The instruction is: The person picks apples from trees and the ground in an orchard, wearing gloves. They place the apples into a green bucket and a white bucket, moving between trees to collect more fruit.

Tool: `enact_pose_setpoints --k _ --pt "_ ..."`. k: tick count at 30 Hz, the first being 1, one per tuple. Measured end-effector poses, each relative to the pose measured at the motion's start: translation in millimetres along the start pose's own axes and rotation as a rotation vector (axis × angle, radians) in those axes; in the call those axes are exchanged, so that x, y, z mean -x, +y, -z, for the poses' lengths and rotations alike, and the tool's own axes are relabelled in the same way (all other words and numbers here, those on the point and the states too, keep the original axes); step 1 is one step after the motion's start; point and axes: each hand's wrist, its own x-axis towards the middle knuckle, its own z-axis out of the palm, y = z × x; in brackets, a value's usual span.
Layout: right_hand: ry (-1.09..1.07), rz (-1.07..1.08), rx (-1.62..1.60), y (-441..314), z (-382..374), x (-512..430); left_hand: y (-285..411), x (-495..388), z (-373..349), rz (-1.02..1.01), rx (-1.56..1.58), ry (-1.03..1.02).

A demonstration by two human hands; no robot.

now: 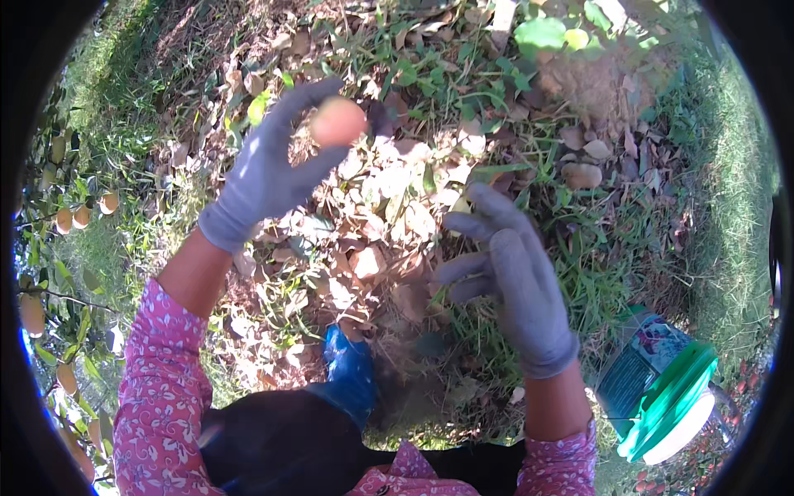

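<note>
My left hand [273, 155], in a grey work glove, is raised over the leaf-strewn ground at upper left of centre. A round orange-red fruit [339, 122] sits between its fingertips and thumb, away from the palm; the fruit is blurred. My right hand [512, 273], gloved alike, hovers right of centre above grass and leaves. Its fingers are spread and slightly bent, and I see nothing held in them. Below the hands, dry fallen leaves [369, 263] lie in bright patches of sun.
At lower right stands a printed plastic bucket [645, 372] with a green rim [673, 403]. Red fruits [744, 384] lie beyond it. Branches with yellow-orange fruits [80, 217] reach in along the left. A blue boot [349, 372] shows at my feet.
</note>
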Motion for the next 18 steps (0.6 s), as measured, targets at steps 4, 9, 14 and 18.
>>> enact_pose_setpoints --k 4,9,14,18 --pt "-0.050 0.242 0.047 22 1 -13 84 -15 -44 -0.367 -0.001 -0.339" --pt "0.406 0.311 -0.163 -14 69 6 49 -68 -35 0.016 0.209 -0.116" --pt "0.830 0.524 0.313 13 171 -14 -13 -194 -32 -0.057 0.212 0.244" --pt "1.045 0.533 0.671 69 202 -50 -27 -298 -53 -0.171 0.092 0.174"
